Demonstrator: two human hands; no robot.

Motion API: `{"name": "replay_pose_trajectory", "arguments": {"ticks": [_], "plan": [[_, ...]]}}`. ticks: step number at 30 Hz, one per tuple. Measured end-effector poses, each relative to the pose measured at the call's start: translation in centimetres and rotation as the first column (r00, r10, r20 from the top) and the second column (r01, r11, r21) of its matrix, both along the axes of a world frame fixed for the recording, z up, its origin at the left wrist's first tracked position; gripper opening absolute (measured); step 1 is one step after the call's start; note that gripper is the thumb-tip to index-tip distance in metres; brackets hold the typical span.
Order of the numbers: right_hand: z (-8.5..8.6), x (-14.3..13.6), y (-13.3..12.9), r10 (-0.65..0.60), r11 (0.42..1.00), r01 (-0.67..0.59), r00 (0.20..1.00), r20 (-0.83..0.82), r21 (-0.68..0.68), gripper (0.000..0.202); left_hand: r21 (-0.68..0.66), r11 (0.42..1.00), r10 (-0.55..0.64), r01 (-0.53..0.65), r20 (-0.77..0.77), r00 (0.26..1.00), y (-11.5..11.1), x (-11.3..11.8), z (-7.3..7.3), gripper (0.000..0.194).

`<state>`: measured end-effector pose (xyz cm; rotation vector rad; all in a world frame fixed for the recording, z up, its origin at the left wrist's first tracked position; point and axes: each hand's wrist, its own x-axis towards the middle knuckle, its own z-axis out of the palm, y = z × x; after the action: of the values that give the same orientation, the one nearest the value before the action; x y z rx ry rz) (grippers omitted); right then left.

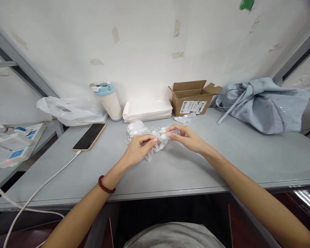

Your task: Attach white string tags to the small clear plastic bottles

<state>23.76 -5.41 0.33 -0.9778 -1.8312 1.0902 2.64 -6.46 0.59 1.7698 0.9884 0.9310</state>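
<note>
Several small clear plastic pieces with white parts and thin loops (pixel 137 129) lie in a pile on the grey table (pixel 186 172). Over the near side of the pile, my left hand (pixel 141 147) is closed in a pinch; what lies between its fingertips is too small to make out. Thumb and fingers of my right hand (pixel 184 137) pinch one clear plastic piece (pixel 174 132) with a white end. The two hands are close together but apart. A few more such pieces (pixel 183 119) rest in front of the cardboard box.
Behind the pile stand stacked white sheets (pixel 147 111), a tumbler (pixel 110 101) and an open cardboard box (pixel 192 100). A blue cloth bag (pixel 266 103) lies right. To the left are a plastic bag (pixel 72 111), a phone (pixel 90 137) with a white cable (pixel 51 177), and a power strip (pixel 22 148).
</note>
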Motion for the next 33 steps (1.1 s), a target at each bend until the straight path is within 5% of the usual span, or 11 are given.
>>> {"name": "replay_pose_trajectory", "arguments": {"ticks": [33], "plan": [[-0.33,-0.83,-0.39,0.014,1.0,-0.013,0.999,-0.045,0.018,0.023,-0.029,0.999,-0.04,0.041,0.024,0.999,0.39,-0.18,-0.57,0.032]]}}
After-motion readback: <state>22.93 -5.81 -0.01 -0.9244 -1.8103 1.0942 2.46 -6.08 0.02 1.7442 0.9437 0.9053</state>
